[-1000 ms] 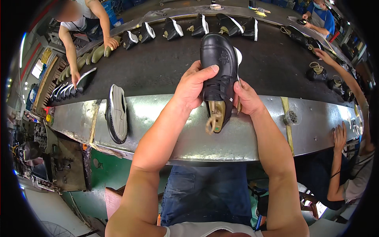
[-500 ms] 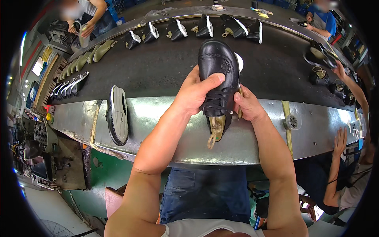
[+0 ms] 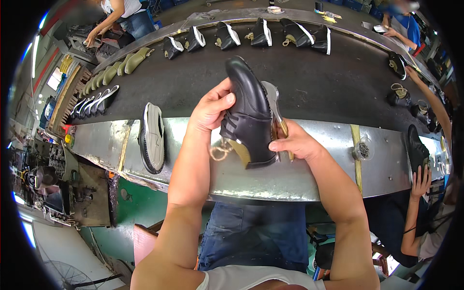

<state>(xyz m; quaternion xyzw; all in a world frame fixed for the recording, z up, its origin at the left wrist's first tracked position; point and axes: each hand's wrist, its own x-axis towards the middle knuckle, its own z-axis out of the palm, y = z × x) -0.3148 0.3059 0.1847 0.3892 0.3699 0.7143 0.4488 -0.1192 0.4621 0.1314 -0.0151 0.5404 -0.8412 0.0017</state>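
A black leather lace-up shoe (image 3: 251, 108) is raised over the bench's metal front edge, its toe up and its side toward me. My left hand (image 3: 211, 107) is closed on it by the toe and laces. A yellowish last shows in its opening, with a loop of cord (image 3: 220, 152) hanging out. My right hand (image 3: 296, 140) is closed round the brass-coloured handles of what look like metal pincers (image 3: 273, 96); its thumb rests against the shoe's heel. To the left, a grey shoe-shaped piece with a dark rim (image 3: 154, 137) lies on the metal edge.
Several black shoes with white soles (image 3: 227, 36) line the dark belt's (image 3: 193, 82) far side. Olive lasts (image 3: 111, 72) and white-edged pieces (image 3: 99, 100) stand at left. A clear cup of small nails (image 3: 363, 149) sits at right. A co-worker's hand (image 3: 421, 181) touches another black shoe (image 3: 416, 147).
The shoe in my hands has turned from upper-facing to side-on, its heel swinging right. At right, the co-worker's lower hand now has a black shoe; the left co-worker's hands have moved.
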